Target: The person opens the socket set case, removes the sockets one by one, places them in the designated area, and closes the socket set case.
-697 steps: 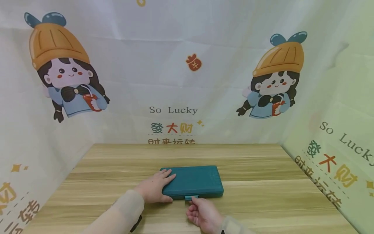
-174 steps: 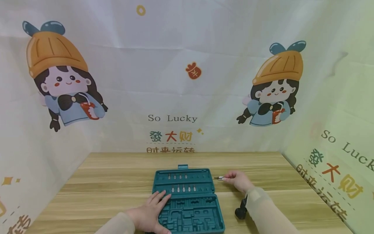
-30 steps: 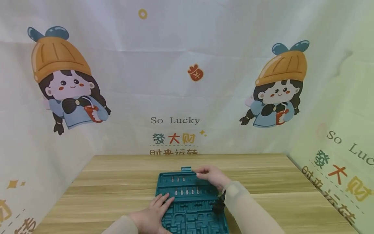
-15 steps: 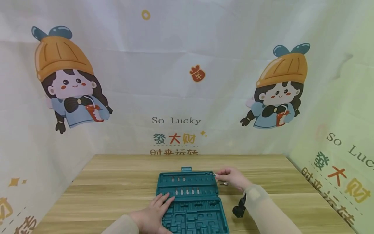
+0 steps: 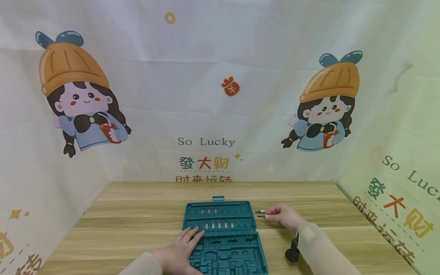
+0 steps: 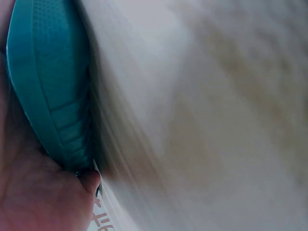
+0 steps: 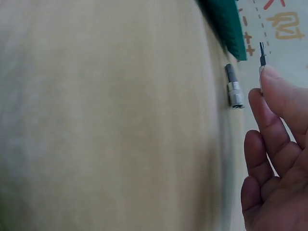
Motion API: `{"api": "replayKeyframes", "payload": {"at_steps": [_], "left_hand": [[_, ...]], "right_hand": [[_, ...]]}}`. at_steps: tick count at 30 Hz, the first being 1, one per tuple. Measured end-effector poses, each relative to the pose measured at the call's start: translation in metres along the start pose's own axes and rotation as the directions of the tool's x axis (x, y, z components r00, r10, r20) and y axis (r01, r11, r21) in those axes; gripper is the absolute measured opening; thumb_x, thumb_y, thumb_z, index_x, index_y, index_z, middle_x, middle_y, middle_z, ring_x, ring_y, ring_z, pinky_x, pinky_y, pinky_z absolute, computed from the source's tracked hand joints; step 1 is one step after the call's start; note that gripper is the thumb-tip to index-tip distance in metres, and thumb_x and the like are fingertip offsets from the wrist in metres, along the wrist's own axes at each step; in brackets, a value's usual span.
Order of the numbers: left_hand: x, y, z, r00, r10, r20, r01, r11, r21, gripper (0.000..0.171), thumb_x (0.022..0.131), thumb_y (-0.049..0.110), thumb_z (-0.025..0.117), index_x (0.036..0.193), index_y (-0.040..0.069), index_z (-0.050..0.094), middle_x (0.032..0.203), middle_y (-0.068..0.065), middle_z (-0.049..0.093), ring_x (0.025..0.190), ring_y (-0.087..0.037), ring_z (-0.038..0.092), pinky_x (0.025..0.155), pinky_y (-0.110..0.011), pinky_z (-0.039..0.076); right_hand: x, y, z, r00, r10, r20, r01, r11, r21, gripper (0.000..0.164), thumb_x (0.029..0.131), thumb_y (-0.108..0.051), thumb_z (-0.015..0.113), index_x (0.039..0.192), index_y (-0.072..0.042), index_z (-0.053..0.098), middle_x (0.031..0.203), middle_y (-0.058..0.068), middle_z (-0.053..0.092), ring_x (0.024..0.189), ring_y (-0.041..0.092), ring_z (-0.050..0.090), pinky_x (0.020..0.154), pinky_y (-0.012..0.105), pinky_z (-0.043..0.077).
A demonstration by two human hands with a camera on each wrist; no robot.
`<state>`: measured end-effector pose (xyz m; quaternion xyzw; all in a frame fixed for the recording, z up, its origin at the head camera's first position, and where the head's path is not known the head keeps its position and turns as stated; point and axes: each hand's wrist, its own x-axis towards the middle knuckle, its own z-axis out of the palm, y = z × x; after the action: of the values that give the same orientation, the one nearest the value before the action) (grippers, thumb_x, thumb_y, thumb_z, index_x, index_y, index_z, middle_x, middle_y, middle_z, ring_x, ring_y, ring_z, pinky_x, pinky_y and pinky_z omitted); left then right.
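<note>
A teal plastic tool case (image 5: pixel 228 250) lies unfolded on the table, its moulded tray nearer me and its two-row half beyond. Several metal socket bits (image 5: pixel 219 224) stand in those rows. My left hand (image 5: pixel 180 250) rests spread over the case's left edge; in the left wrist view the thumb touches the case's side. Right of the case, my right hand (image 5: pixel 285 216) pinches a small socket bit (image 7: pixel 262 60) between thumb and index finger, dark tip pointing away. Another socket bit (image 7: pixel 234 91) lies on the table close by.
The wooden table (image 5: pixel 120 214) carries the case. A printed cloth (image 5: pixel 192 95) hangs behind and along both sides. The case's latch (image 5: pixel 218 198) sticks out at its far edge. A black device (image 5: pixel 292 252) hangs at my right wrist.
My right hand has moved from the case's far row to the table on the right, carrying a socket bit out. The left hand stays on the case.
</note>
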<state>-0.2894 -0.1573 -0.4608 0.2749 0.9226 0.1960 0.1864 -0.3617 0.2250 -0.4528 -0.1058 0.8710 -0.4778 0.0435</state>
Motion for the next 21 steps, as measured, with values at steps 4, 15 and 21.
{"api": "replayKeyframes", "payload": {"at_steps": [4,15,21], "left_hand": [[0.000,0.001,-0.001,1.000,0.000,-0.004,0.000,1.000,0.012,0.104,0.076,0.069,0.065,0.155,0.022,0.017,0.158,-0.012,0.014,0.143,-0.040,0.010,0.103,-0.063,0.029],[0.002,-0.002,0.000,1.000,0.014,-0.007,-0.014,1.000,0.008,0.104,0.076,0.069,0.066,0.155,0.021,0.018,0.158,-0.013,0.014,0.143,-0.041,0.011,0.103,-0.063,0.028],[0.001,0.001,-0.001,1.000,0.011,-0.004,-0.011,1.000,0.013,0.105,0.076,0.069,0.065,0.155,0.020,0.017,0.158,-0.013,0.014,0.143,-0.041,0.010,0.103,-0.063,0.029]], "right_hand": [[0.001,0.006,0.004,1.000,-0.010,-0.014,0.010,1.000,-0.024,0.012,0.084,-0.012,0.074,0.089,-0.002,0.070,0.090,0.001,0.065,0.086,0.017,0.055,0.078,0.036,0.045],[0.005,0.011,0.011,0.999,0.002,-0.035,-0.003,1.000,-0.014,0.009,0.081,-0.004,0.075,0.084,0.001,0.068,0.083,0.002,0.062,0.079,0.017,0.052,0.073,0.032,0.042],[0.005,0.008,0.014,0.996,0.052,-0.068,-0.052,0.999,-0.004,0.008,0.079,0.001,0.075,0.083,0.001,0.067,0.079,0.002,0.061,0.077,0.018,0.051,0.070,0.031,0.041]]}}
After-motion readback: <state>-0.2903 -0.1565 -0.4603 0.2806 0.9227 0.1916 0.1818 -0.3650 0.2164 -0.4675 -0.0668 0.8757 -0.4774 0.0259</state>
